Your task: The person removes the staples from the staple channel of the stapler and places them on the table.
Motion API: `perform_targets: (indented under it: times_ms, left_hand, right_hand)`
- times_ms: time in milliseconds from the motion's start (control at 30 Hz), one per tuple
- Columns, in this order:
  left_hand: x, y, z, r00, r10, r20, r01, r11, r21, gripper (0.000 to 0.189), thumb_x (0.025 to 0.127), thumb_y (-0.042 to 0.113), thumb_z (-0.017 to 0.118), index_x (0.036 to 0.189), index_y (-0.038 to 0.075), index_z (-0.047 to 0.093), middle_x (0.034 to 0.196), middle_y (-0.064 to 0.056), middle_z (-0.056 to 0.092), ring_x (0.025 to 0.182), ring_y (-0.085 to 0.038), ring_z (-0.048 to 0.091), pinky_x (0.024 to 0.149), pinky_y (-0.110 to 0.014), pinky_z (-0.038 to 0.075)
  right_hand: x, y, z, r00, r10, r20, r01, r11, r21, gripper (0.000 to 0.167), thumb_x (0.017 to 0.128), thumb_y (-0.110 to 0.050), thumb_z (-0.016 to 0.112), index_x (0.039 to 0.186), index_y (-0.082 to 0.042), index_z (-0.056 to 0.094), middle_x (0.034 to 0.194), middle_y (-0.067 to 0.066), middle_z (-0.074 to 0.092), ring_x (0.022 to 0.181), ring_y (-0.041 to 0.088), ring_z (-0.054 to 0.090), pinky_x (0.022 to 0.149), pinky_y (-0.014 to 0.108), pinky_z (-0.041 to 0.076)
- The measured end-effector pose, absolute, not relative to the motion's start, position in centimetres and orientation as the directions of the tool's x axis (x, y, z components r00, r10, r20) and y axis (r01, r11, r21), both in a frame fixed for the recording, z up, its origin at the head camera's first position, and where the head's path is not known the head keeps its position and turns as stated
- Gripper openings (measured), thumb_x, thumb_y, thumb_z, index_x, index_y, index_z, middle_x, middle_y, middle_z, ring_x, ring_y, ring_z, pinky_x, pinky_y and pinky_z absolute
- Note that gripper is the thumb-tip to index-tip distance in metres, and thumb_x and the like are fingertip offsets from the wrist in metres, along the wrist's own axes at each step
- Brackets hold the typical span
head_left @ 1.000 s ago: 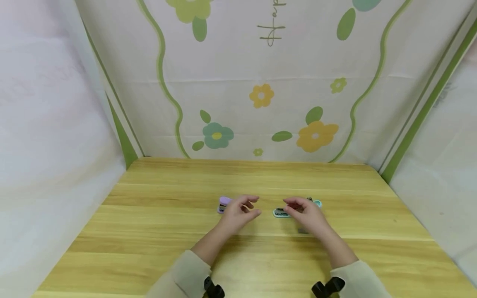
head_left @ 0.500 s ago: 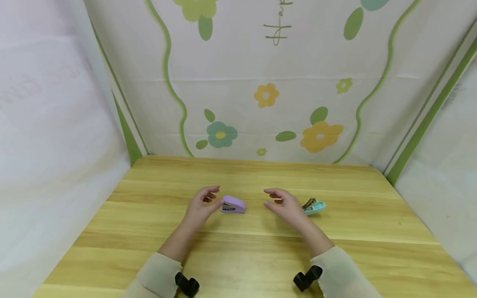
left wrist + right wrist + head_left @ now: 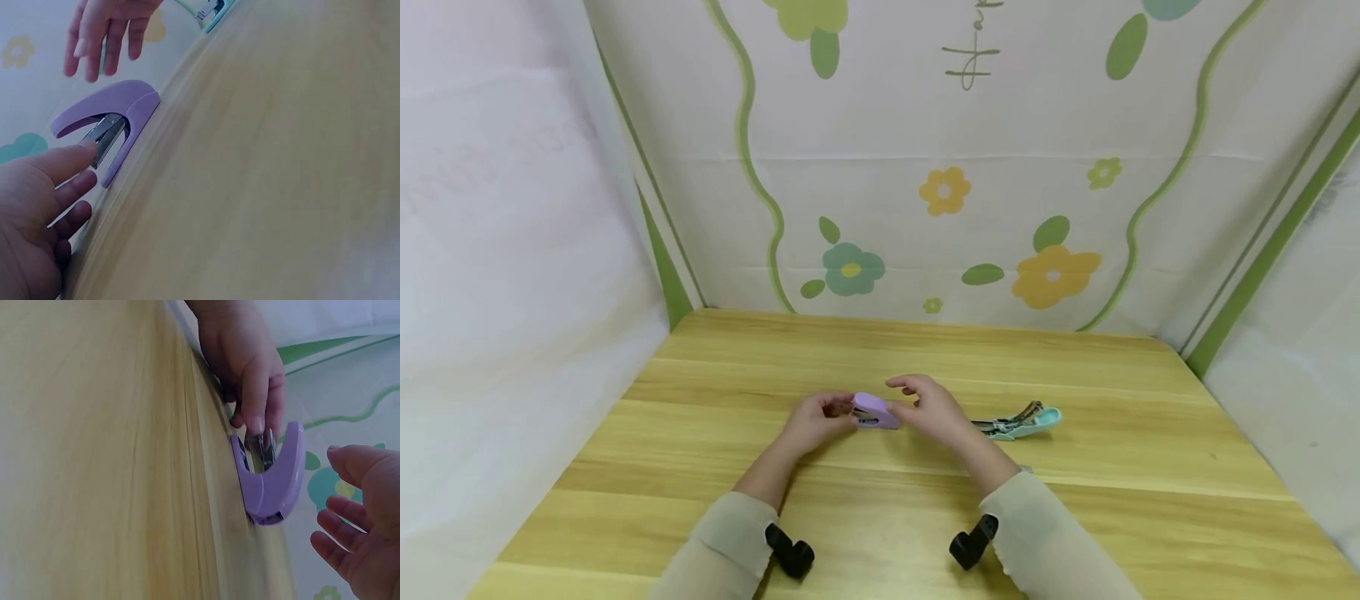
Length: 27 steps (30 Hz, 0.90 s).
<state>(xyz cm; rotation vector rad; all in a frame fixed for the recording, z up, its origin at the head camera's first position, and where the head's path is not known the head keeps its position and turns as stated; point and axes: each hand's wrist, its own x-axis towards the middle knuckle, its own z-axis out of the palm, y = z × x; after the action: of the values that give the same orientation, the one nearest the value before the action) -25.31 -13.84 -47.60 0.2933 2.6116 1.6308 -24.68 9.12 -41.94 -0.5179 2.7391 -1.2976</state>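
Wood-grain tabletop (image 3: 587, 500), yellowish and smooth-looking, fills the lower part of my head feed. Nearest are two beige sleeves (image 3: 718, 542), soft-looking cloth, each with a chunky black wrist camera (image 3: 792, 554) angled inward, I reckon so I can see what the fingers are up to. Just past the right sleeve sits a small grey piece (image 3: 1026, 469), too tiny for me to identify.

Next out, the purple stapler (image 3: 872, 407) is on the table between the hands: curved plasticky shell, mouth facing left, bare metal tongue (image 3: 112, 132) inside. Left hand (image 3: 815, 423) has its thumb and fingertips right at that mouth, thumb over the metal; honestly can't tell from my feeds if it's pinching or just touching. Right hand (image 3: 932, 410) is loosely spread by the other end with nothing in it, and the right wrist view shows a gap to the shell. One hand per end looks handy for steadying something that small.

Off to the right, partly behind the right forearm (image 3: 988, 462), a turquoise stapler (image 3: 1037, 422) lies splayed wide, its metal arm tilted up. Probably parked there for elbow room.

Far side: white cloth backdrop (image 3: 850, 192), lightly creased, flat printed flowers (image 3: 1054, 275).
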Motion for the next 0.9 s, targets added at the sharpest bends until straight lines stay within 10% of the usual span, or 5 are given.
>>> perform_targets:
  times_ms: [900]
  left_hand:
    - [-25.3,-13.2,-48.0,-0.991,0.103,0.083,0.126,0.545,0.829,0.014,0.086,0.019,0.076,0.097,0.01,0.078,0.103,-0.005,0.075,0.098,-0.021,0.067,0.087,-0.04,0.054]
  right_hand:
    - [-25.1,5.4,-41.6,-0.92,-0.39,0.04,-0.337,0.737,-0.586,0.032,0.094,-0.026,0.066,0.123,-0.013,0.064,0.119,0.008,0.067,0.108,0.023,0.063,0.094,0.043,0.053]
